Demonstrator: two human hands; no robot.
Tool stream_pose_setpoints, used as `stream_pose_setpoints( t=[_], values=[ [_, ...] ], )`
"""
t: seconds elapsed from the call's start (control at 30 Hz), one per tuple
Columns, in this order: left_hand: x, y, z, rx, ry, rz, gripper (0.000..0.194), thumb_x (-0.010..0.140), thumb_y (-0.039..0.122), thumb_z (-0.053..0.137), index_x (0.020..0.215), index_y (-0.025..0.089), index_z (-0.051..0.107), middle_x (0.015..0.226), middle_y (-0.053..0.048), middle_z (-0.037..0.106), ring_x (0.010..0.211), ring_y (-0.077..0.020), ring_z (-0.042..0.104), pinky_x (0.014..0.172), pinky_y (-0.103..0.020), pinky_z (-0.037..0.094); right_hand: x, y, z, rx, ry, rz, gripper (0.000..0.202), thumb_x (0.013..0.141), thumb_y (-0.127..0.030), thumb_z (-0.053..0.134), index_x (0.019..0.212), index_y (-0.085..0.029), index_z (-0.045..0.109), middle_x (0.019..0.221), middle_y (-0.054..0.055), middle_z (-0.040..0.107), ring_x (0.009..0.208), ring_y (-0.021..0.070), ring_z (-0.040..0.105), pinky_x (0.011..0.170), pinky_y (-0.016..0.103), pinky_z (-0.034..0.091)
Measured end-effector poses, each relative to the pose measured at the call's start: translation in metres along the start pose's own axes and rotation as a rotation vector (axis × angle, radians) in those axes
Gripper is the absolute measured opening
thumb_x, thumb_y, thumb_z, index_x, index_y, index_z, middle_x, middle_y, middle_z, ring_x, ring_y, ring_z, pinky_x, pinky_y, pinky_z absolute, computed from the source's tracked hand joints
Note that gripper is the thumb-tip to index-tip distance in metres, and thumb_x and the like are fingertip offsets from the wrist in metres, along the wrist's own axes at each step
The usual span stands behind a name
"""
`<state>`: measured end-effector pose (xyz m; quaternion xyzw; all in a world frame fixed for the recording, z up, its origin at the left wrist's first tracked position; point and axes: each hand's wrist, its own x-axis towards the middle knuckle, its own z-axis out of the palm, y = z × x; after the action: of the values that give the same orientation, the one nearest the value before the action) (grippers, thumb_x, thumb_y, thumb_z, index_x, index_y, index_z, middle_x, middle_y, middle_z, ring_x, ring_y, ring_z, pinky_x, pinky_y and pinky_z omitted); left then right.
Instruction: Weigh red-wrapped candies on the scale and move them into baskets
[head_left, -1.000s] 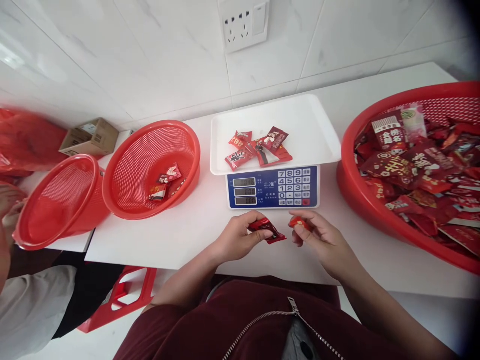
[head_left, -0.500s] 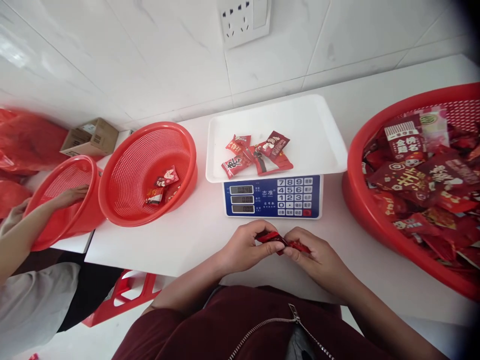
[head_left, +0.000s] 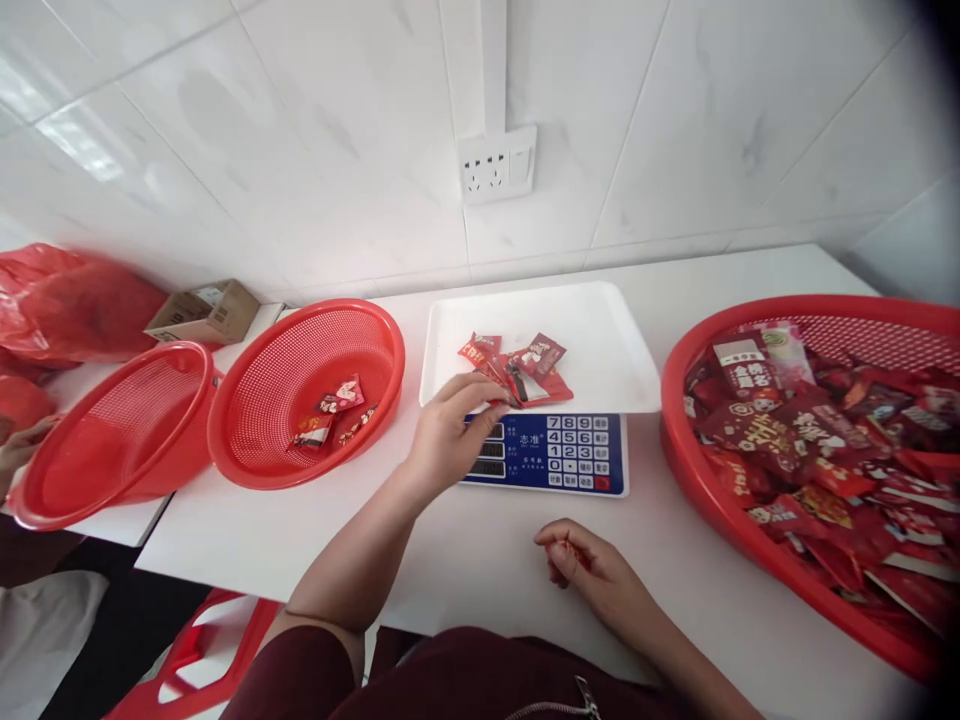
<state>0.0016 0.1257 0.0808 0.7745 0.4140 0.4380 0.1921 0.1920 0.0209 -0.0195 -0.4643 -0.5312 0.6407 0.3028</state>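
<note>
Half a second ago both hands met over a red packet in front of the scale; since then the left hand (head_left: 448,432) has reached up to the tray (head_left: 600,370), its fingers pinched on a packet (head_left: 501,385) at the near edge of the pile (head_left: 517,362). How many packets the pile holds I cannot count exactly; about five or six show.

Back near the table edge, well apart from the tray, the right hand (head_left: 592,570) lies curled, closed loosely on a small red scrap (head_left: 570,545) that peeks between thumb and fingers.

Under the tray sits one blue-faced scale (head_left: 551,452) with three readouts and a keypad. Three red baskets stand on the table (head_left: 465,545): a middle basket (head_left: 306,388) just left of the tray with about three packets inside, a left basket (head_left: 112,430) tilted beside it, and a big basket (head_left: 817,460) on the right, heaped with packets. At the left basket's far rim another person's hand (head_left: 19,450) shows. One cardboard box (head_left: 204,312) lies behind, and one socket (head_left: 496,164) is on the wall.
</note>
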Motion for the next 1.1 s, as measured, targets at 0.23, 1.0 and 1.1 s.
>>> stream_pose_setpoints(
  t=[0.23,1.0,1.1],
  values=[
    [0.035,-0.031,0.006,0.397,-0.030,0.051,0.018,0.085,0.013,0.051,0.098,0.017,0.064,0.107,-0.009,0.065,0.103,-0.0225,0.059,0.089,-0.041,0.048,0.005,0.006,0.000,-0.036,0.011,-0.003,0.042,0.083,-0.057,0.045,0.092,-0.018,0.058,0.066,0.001,0.057,0.063,0.0168,0.056,0.063,0.032,0.048],
    [-0.121,0.004,0.023,-0.330,-0.491,-0.532,0.046,0.082,0.031,0.058,0.126,0.026,0.048,0.077,0.003,0.055,0.067,-0.0106,0.053,0.065,-0.024,0.047,-0.004,-0.017,0.026,-0.234,0.095,0.033,0.054,0.080,-0.039,0.057,0.130,-0.023,0.045,0.095,0.004,0.067,0.086,0.0199,0.066,0.081,0.035,0.053],
    [-0.120,-0.002,0.021,-0.368,-0.432,-0.499,0.038,0.082,0.025,0.057,0.120,0.026,0.052,0.086,0.000,0.058,0.074,-0.0118,0.056,0.070,-0.025,0.049,-0.003,-0.018,0.029,-0.241,0.075,0.006,0.053,0.083,-0.034,0.054,0.134,-0.023,0.042,0.111,0.007,0.067,0.100,0.0208,0.064,0.089,0.037,0.050]
  ],
)
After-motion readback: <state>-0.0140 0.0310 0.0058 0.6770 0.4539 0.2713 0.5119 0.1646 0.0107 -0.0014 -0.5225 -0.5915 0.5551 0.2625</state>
